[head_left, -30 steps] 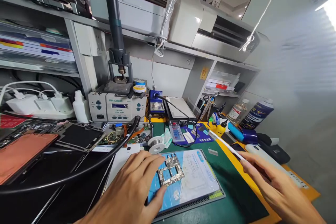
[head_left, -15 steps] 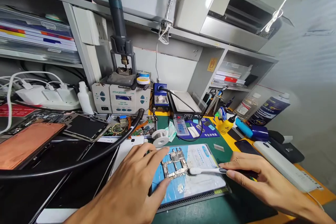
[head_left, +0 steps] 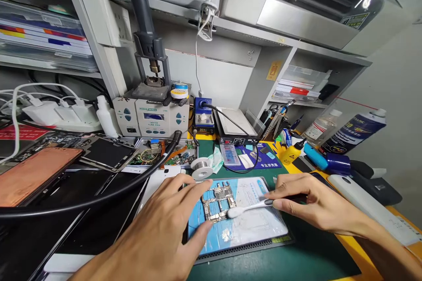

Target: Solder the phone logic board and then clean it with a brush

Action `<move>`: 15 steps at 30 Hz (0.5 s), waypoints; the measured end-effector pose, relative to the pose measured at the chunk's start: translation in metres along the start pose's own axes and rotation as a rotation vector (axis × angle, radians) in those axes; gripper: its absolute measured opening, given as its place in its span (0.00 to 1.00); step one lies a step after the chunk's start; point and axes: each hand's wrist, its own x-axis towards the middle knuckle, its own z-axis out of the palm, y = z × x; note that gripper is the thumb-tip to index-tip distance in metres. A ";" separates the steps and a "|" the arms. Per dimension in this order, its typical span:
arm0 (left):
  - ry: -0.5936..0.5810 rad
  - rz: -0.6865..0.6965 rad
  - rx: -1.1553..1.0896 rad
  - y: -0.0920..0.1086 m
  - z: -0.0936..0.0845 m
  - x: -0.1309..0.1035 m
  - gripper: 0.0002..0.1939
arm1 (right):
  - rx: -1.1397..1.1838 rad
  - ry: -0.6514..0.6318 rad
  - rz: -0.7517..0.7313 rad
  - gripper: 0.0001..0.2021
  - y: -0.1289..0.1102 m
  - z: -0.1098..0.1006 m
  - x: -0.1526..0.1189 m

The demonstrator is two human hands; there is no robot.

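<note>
A phone circuit board [head_left: 218,202] lies on a blue and white work pad [head_left: 250,228] on the green mat. My left hand [head_left: 165,232] rests on the pad's left side, fingers spread, its thumb and forefinger pinning the board at its left edge. My right hand [head_left: 306,204] grips a white toothbrush [head_left: 245,209] by its dark handle. The brush head touches the board's lower right corner.
A hot-air rework station [head_left: 151,116] stands at the back with its black hose [head_left: 82,204] curving across the left. Opened phones [head_left: 105,153] and a copper-coloured panel [head_left: 33,175] lie left. A solder spool [head_left: 201,169], bottles [head_left: 354,131] and a white remote-like device [head_left: 369,210] sit right.
My right hand swung the toothbrush down from the air at the right and brought its head leftward onto the board. My left hand stayed on the board. The camera tilted slightly.
</note>
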 end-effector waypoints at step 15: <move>-0.025 0.023 0.072 0.000 -0.002 0.002 0.26 | 0.029 0.033 0.022 0.14 0.000 0.001 0.006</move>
